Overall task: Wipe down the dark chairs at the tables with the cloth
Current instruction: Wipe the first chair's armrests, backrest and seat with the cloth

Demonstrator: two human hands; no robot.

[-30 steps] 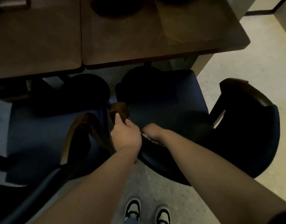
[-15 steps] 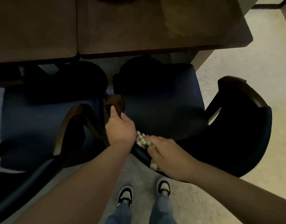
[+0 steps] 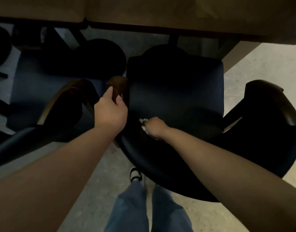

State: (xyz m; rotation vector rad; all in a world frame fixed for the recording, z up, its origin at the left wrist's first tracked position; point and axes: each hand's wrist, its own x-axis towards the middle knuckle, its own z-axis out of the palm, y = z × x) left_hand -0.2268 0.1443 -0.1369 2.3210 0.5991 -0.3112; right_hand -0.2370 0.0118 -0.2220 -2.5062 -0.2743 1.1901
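- Now our right hand (image 3: 154,127) clamps the cloth (image 3: 142,122) at the chair's (image 3: 175,97) rear edge; the seat stretches ahead, toward the tabletop (image 3: 160,12).
- Our left hand (image 3: 110,111) grips the armrest (image 3: 118,85).

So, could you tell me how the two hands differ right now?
The left hand grips the chair's wooden armrest; the right hand holds the pale cloth against the dark backrest. The left hand sits farther forward than the right. Both work on the same chair.
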